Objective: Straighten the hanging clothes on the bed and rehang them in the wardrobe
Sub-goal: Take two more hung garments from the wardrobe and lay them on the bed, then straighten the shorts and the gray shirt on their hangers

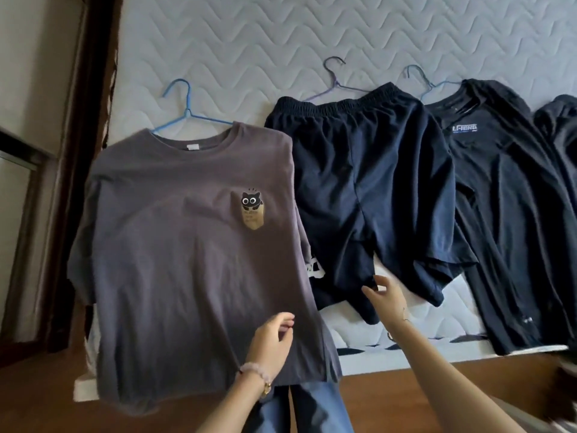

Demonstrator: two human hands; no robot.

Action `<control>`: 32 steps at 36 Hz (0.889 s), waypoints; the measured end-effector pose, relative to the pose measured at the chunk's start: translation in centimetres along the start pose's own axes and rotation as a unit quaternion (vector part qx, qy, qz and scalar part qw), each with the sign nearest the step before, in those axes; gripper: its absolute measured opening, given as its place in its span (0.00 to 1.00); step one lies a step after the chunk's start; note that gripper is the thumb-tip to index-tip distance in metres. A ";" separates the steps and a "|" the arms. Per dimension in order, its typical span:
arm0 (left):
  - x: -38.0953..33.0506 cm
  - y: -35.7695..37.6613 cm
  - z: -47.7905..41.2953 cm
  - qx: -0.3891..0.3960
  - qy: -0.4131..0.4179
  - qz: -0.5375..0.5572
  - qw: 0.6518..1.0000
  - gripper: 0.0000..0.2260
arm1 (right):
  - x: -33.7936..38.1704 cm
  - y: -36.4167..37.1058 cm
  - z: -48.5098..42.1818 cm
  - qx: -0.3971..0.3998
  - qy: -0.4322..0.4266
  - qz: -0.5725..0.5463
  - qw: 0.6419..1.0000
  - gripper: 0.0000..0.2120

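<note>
Straightening step: your left hand [271, 342] fingers pinch grey tee [187, 245] hem; right hand [387, 296] open, empty, near shorts [368, 182] at 2 o'clock. Next: smooth shorts.

A brown wooden floor [390, 398] and a dark door frame [84, 126] show.

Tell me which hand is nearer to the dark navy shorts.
Right. The right hand is at the lower hem of the dark navy shorts, fingers at the fabric edge. The left hand is off to their left, on the grey cat T-shirt.
</note>
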State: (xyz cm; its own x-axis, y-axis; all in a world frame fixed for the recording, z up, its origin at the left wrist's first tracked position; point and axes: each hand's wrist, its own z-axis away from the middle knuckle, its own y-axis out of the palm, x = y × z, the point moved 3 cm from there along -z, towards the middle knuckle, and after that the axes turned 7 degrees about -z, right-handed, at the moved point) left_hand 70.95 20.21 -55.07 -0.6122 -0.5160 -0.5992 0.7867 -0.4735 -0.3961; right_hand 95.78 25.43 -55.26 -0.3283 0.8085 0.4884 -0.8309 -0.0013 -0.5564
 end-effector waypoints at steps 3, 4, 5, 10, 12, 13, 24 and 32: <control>-1.9 1.5 0.0 -0.005 0.048 0.006 0.999 0.13 | -0.7 0.1 -0.4 -0.004 0.001 -0.016 1.000 0.17; -2.6 2.1 -0.1 0.005 0.063 0.006 0.998 0.14 | -0.7 0.1 -0.4 -0.005 0.005 -0.029 1.000 0.19; -3.1 2.8 -0.4 0.015 0.075 0.005 0.997 0.15 | -1.0 0.2 -0.5 -0.007 0.007 -0.038 0.999 0.19; -4.6 5.3 -1.9 0.017 0.031 0.025 0.999 0.24 | -2.2 0.2 -0.9 -0.005 0.013 -0.070 0.997 0.19; -4.9 5.8 -2.3 0.000 0.010 0.036 0.999 0.26 | -2.7 0.0 -1.2 0.008 0.014 -0.070 0.997 0.16; -4.9 5.9 -2.5 -0.015 -0.003 0.043 0.999 0.26 | -2.8 -0.2 -1.4 0.013 0.007 -0.062 0.998 0.14; -5.4 6.9 -4.2 -0.209 -0.157 0.076 0.962 0.21 | -3.3 -4.7 -4.7 0.059 -0.106 -0.062 0.991 0.04; -7.7 9.5 -5.0 -0.304 -0.188 0.042 0.933 0.12 | -2.3 -7.4 -7.9 0.155 -0.057 -0.134 0.977 0.05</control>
State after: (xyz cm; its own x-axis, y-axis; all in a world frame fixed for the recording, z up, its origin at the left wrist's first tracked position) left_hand 83.48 23.25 -57.69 -0.4418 -0.8009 -0.4042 0.6623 0.0127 -0.7491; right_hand 106.25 28.21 -57.58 -0.1126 0.7338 0.6700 -0.9844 0.0094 -0.1757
